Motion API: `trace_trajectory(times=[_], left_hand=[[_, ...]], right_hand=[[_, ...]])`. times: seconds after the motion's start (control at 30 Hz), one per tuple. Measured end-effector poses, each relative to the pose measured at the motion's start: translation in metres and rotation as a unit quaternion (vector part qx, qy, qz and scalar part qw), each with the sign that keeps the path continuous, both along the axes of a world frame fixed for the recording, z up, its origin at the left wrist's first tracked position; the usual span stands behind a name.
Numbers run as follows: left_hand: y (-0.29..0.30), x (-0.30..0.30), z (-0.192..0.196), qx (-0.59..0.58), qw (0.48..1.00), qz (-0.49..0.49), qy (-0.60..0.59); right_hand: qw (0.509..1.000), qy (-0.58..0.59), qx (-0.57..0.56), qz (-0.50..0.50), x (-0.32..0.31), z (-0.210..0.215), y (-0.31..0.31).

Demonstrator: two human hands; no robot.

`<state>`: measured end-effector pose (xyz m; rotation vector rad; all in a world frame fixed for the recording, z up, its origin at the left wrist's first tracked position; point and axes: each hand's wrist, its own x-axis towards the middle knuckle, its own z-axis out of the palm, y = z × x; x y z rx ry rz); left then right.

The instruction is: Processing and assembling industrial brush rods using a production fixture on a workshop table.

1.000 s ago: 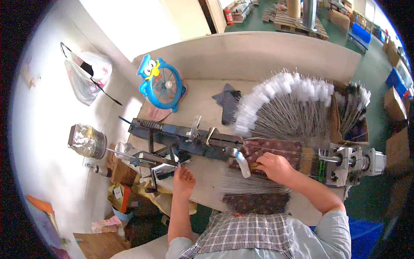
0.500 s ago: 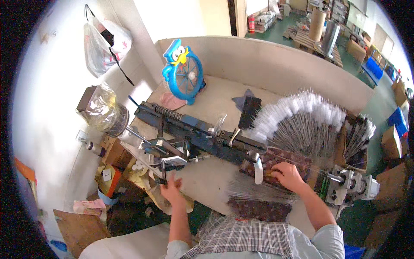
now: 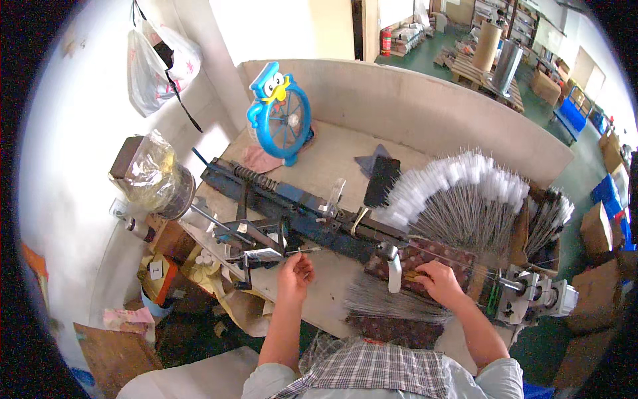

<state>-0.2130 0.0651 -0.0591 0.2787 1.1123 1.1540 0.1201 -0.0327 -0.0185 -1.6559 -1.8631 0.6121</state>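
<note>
My left hand has its fingers curled at the dark metal bracket of a long bench machine, by a thin metal piece. Whatever lies between those fingertips is too small to name. My right hand is closed in a pinch over a patterned dark red cloth, just right of a white-handled lever. At its fingertips shows a small yellowish thing I cannot make out. Below the lever lies a bundle of thin wires. A fan of white-bristled wire brushes spreads behind the cloth.
A motor unit stands at the bench's right end. A carton holds more brushes. A blue cartoon fan, a black phone-like slab and a film-wrapped box stand or lie around the machine. A low wall closes the back.
My left hand has moved up and right from beside the bracket's lower handle to the thin metal piece, its fingers curling. My right hand stays almost in place.
</note>
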Motion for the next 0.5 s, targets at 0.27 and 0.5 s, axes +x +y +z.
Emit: trace_trajectory(times=[0.27,0.5], left_hand=[[-0.003,0.012,-0.011,0.064,0.995,0.047,0.056],[-0.075,0.144,0.070,0.096,0.971,-0.208,0.072]], right_hand=[[1.000,0.017,0.010,0.022,0.008,0.073,-0.025],[0.997,0.010,0.055,-0.057,0.043,0.097,-0.009]])
